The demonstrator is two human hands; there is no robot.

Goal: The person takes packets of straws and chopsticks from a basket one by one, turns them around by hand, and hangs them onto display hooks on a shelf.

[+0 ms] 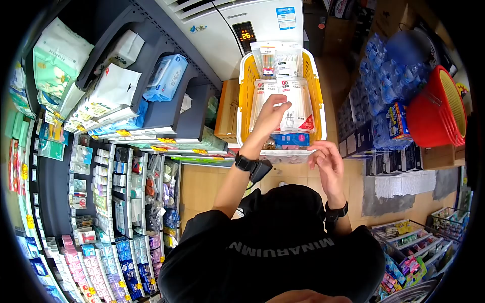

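Observation:
My left hand (272, 115) is over a yellow-and-white basket (243, 96), its thumb and forefinger apart above flat clear packs. One pack of long thin white sticks, which look like straws (298, 103), lies under the fingertips; whether they touch it I cannot tell. A similar pack (258, 93) is beside it, partly covered by my hand. At the basket's near right corner, my right hand (327, 164) has loosely bent, spread fingers and holds nothing visible. A blue pack (290, 140) sits at the near end of the basket, and more packs (275, 59) stand at the far end.
Beyond the basket stands a white appliance (268, 22) with a lit display. Stocked shelves (172, 118) rise on the left, and a cardboard box (227, 108) adjoins the basket. Wrapped water bottles (376, 76) and red buckets (434, 111) are stacked on the right.

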